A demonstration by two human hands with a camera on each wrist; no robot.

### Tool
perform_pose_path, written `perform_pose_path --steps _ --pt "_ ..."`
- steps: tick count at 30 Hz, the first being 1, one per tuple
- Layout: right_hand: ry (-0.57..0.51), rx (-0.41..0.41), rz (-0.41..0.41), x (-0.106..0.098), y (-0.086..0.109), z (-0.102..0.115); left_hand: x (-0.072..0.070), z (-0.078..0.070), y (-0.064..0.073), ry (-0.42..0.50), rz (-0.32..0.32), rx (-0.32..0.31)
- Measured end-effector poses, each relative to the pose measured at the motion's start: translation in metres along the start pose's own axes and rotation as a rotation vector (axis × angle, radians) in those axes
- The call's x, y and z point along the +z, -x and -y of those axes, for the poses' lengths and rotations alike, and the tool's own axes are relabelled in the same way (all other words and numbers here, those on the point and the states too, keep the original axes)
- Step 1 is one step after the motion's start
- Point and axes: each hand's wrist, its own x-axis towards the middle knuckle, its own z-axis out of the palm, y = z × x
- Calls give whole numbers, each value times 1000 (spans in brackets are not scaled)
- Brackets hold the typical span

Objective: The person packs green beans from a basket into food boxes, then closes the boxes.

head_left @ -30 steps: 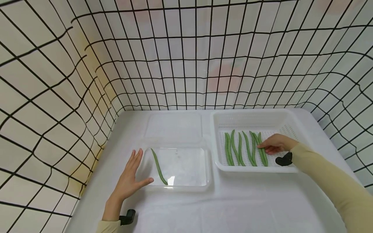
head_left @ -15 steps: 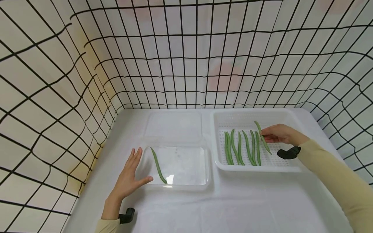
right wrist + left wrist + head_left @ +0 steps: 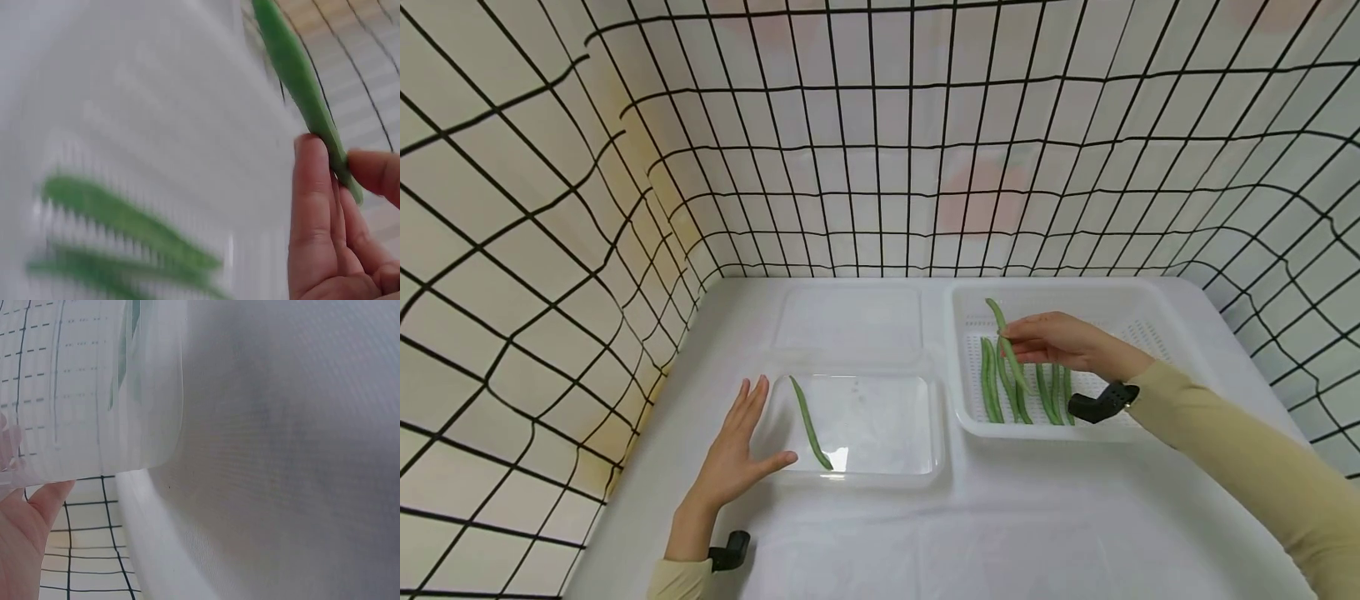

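My right hand (image 3: pixel 1060 337) pinches a green bean (image 3: pixel 1015 362) between thumb and fingertips, over the left half of a white perforated basket (image 3: pixel 1052 287). In the right wrist view the held green bean (image 3: pixel 294 69) slants up from the fingertips, above blurred beans in the basket. Several more green beans (image 3: pixel 989 383) lie side by side below it, partly covered by the hand. At the left, my left hand (image 3: pixel 730 462) is spread with straight fingers at the left side of a clear plastic container (image 3: pixel 880 429). One green bean (image 3: pixel 809 423) lies inside that container.
Behind the clear container lies a flat translucent lid (image 3: pixel 850 321). White cloth (image 3: pixel 970 533) covers the table. Black wire mesh (image 3: pixel 910 150) encloses the back and both sides. Each wrist carries a small black camera (image 3: pixel 1103 403).
The right hand has picked a green bean from the right end of the row, raised it, and carried it left over the basket. The left hand has stayed in place.
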Motion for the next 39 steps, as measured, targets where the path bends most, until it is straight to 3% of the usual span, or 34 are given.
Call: perform_pose_path --steps 8,18,30,39 --pt "-56 -43 77 81 -25 10 1 1 -1 0 -8 11" --pt "-34 17 143 167 -57 -3 2 0 -4 7 -9 0" --pt "4 97 162 213 -90 -23 3 0 -4 4 -13 -5" --pt "10 125 170 224 -87 -23 1 -2 0 0 -15 -19"
